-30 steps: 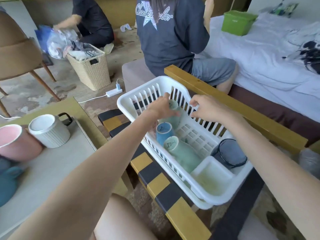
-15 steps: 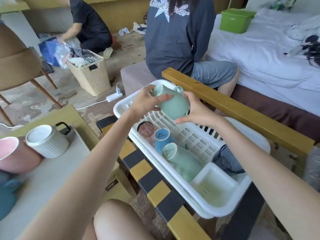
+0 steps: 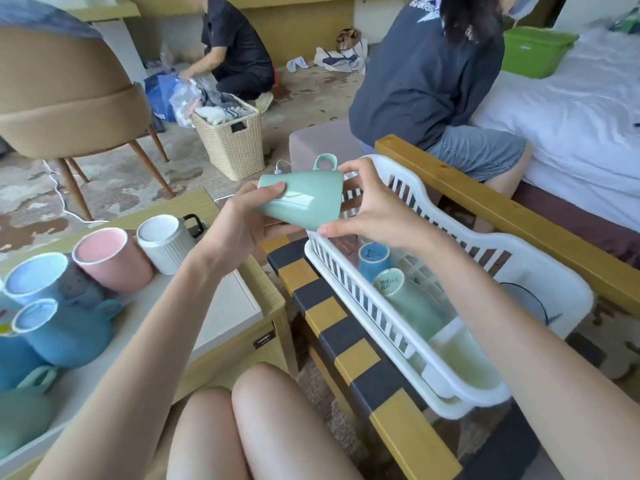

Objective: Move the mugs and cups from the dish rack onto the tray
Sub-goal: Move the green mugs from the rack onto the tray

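Lifted clear of the white dish rack (image 3: 540, 271) since half a second ago, the pale green mug (image 3: 304, 197) now lies sideways, handle up, between the rack and the tray (image 3: 225, 306), left hand (image 3: 242, 223) and right hand (image 3: 374, 206) each gripping an end. Two cups, blue (image 3: 374, 258) and green (image 3: 405, 296), remain racked beside a dim, hard-to-read dark glass (image 3: 530, 299). At least five mugs crowd the tray, some cut off at the frame's left edge.
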### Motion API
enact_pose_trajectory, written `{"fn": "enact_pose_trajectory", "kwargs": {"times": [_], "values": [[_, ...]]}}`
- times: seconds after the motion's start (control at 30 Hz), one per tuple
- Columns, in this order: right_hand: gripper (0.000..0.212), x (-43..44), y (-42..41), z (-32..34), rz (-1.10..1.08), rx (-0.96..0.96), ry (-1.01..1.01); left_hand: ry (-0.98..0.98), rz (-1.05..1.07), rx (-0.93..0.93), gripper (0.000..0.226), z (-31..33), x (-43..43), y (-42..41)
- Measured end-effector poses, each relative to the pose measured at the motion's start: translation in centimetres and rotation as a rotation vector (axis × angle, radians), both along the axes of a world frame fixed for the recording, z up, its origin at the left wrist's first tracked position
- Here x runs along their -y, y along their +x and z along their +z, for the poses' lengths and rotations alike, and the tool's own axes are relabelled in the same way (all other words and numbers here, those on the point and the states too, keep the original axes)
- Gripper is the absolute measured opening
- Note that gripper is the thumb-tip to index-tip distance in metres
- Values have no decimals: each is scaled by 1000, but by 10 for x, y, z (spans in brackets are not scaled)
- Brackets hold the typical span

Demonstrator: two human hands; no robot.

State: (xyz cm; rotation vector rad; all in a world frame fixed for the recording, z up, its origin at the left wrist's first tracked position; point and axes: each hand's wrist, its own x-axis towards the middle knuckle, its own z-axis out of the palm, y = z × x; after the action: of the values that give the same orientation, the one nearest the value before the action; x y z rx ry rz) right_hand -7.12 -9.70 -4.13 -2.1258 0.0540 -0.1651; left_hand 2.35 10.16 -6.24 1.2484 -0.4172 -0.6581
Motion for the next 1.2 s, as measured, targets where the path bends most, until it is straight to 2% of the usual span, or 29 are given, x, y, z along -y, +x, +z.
{"fn": "enact_pose_trajectory", "kwargs": {"times": [0.1,0.2,0.27,0.4,0.57,0.63,0.73,0.87,0.93,1.07,1.2], "values": [[85,-35,0,-5,32,-46,-40,13,48,22,52,-9,-38,-5],[86,-71,3,-22,54,-93,-120,49,164,-9,51,-26,-77,-13],[83,-94,4,-39,79,-85,-93,60,187,-22,38,-39,-102,-19],[80,-136,8,-74,145,-94,-39,136,281,-38,46,-62,-148,-34],[84,-179,23,-114,192,-50,-71,220,481,-15,41,-92,-186,-47],[87,-194,32,-127,228,-51,-17,231,574,-2,41,-97,-194,-49],[102,-209,48,-137,261,-49,6,243,672,59,43,-94,-204,-47],[117,-217,68,-136,276,-4,39,394,679,294,47,-86,-209,-38],[112,-218,73,-136,283,30,-17,461,627,378,50,-84,-211,-34],[86,-211,74,-143,238,95,-136,652,545,573,52,-83,-212,-26],[63,-194,72,-152,270,46,-159,798,424,729,55,-87,-204,-21]]}}
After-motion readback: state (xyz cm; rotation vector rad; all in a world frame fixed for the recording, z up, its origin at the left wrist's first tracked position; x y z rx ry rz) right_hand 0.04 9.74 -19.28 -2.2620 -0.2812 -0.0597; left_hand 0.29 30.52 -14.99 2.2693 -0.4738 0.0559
